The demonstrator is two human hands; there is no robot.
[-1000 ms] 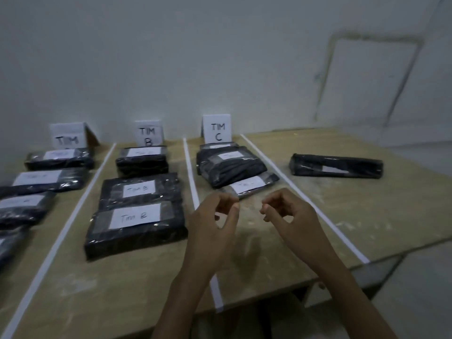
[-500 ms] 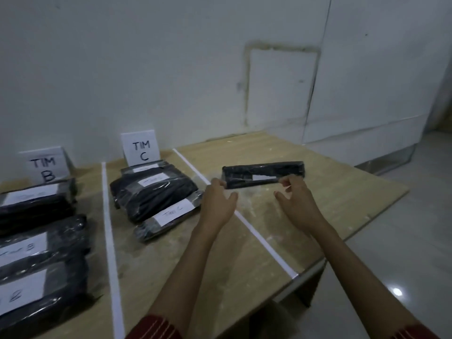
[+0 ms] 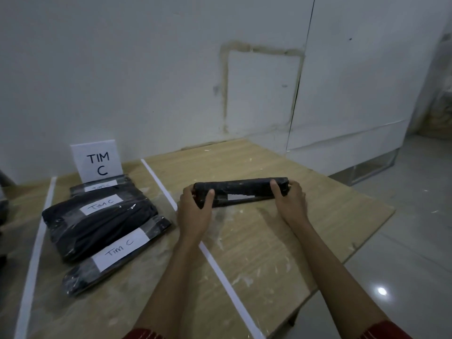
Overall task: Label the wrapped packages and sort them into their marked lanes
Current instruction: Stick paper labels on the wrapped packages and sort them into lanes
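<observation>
Head view: the left hand [image 3: 195, 211] and right hand [image 3: 291, 204] each curl round one end of a long black wrapped package [image 3: 242, 190], thumbs on its near face. It sits on or just above the table [image 3: 330, 216]; I cannot tell which. It is at three o'clock from the lane C stack, across the white tape line [image 3: 161, 184]. A pale strip shows on its side, with no writing I can read. At nine o'clock, three packages marked TIM C [image 3: 97, 216] lie below the TIM C sign [image 3: 97, 162]. I judge lane C partly filled and this package not yet sorted, perhaps not yet labelled.
</observation>
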